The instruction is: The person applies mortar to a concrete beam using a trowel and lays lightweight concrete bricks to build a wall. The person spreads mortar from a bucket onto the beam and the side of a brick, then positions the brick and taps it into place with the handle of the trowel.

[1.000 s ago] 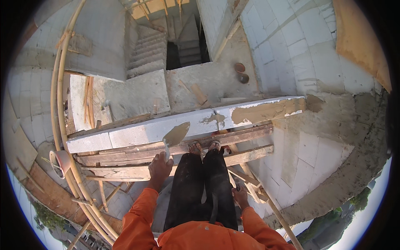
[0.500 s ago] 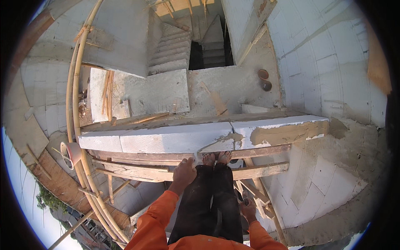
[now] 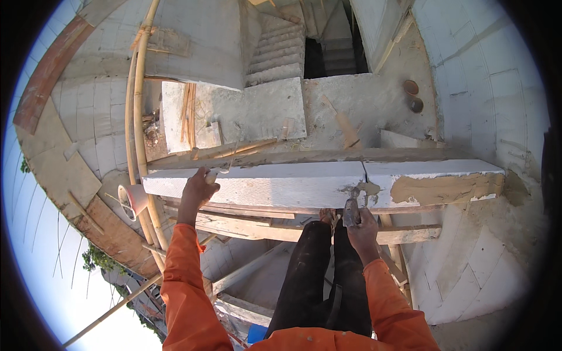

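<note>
My right hand is closed round a trowel, its mortar-smeared tip at the front face of a row of white blocks. The tip is beside a dab of grey mortar, just below the open joint between two blocks. Out to the left, my left hand grips a small whitish thing over the blocks' near top edge; its kind is unclear. A thin pale streak, perhaps splashed liquid, shows beyond it. Wet mortar coats part of the right block's face.
My feet stand on wooden planks with gaps below. Bamboo poles rise at left, beside a pale bucket. Beyond the blocks are a concrete floor, stairs and a dark opening. Two round containers stand at far right.
My left hand has moved forward and left, over the blocks. My right hand has risen from beside my leg, bringing the trowel to the mortar near the joint. The view has shifted left.
</note>
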Tool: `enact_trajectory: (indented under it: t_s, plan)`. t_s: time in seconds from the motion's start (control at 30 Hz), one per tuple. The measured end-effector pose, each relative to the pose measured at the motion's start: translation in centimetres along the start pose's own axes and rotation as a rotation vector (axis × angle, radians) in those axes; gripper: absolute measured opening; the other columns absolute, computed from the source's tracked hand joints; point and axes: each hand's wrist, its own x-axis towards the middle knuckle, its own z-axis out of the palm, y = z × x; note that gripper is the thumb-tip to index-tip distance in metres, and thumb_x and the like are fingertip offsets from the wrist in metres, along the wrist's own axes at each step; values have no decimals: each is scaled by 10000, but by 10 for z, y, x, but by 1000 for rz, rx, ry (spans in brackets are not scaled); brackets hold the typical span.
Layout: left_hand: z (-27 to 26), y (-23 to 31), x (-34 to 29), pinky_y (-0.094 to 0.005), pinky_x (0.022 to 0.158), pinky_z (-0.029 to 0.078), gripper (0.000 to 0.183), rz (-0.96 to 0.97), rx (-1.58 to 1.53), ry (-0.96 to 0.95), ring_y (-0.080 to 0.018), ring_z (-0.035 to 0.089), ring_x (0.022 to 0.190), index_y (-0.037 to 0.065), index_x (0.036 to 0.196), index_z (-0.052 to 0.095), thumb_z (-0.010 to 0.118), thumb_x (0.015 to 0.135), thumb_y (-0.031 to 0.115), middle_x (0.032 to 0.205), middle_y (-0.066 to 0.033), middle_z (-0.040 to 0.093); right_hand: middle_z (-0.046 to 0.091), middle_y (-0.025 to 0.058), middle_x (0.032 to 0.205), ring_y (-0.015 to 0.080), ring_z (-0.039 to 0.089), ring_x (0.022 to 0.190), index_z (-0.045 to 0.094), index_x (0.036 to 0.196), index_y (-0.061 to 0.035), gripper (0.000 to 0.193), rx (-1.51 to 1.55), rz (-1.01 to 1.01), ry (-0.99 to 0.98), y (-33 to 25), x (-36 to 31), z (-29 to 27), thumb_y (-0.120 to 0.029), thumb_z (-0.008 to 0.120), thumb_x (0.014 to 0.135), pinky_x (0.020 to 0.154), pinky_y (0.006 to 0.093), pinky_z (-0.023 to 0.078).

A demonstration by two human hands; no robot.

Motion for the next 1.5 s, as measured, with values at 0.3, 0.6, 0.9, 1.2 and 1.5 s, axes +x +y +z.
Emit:
enact_trajectory:
  t_s: [0.3, 0.6, 0.9, 1.2, 1.5]
  plan:
    - [52, 39, 125, -404, 773, 533, 269, 218, 714, -148, -294, 681, 933, 87, 1030, 692, 632, 809, 228, 984, -129, 703, 603, 116, 775, 339, 614, 727, 581, 860, -56, 249, -137, -48, 117, 8, 28, 45, -196, 741, 728, 638, 433, 478]
    - [147, 44, 197, -387, 685, 550, 157, 353, 926, -162, -257, 702, 844, 116, 863, 740, 628, 829, 221, 870, -75, 719, 611, 55, 812, 291, 636, 749, 619, 903, -108, 348, -329, -7, 62, -11, 35, 50, -188, 822, 633, 603, 399, 508]
    - [121, 171, 143, -410, 755, 535, 352, 645, 619, -375, -304, 667, 934, 127, 1132, 628, 572, 787, 82, 947, -134, 691, 608, 46, 820, 276, 644, 751, 622, 889, -124, 322, -322, 26, 68, -9, 33, 51, -135, 804, 623, 618, 382, 527]
    - [168, 260, 160, -402, 769, 534, 349, 955, 483, -113, -266, 676, 928, 166, 1163, 612, 553, 833, 65, 977, -104, 694, 601, 60, 828, 294, 636, 755, 593, 874, -108, 348, -279, 42, 92, -14, 33, 51, -151, 816, 610, 611, 406, 519]
    - [170, 249, 189, -373, 732, 535, 198, 1145, 681, -69, -225, 679, 902, 172, 1046, 639, 567, 872, 112, 958, -45, 684, 606, 51, 810, 278, 649, 740, 632, 890, -137, 285, -329, 32, 108, -15, 34, 53, -107, 767, 640, 613, 388, 534]
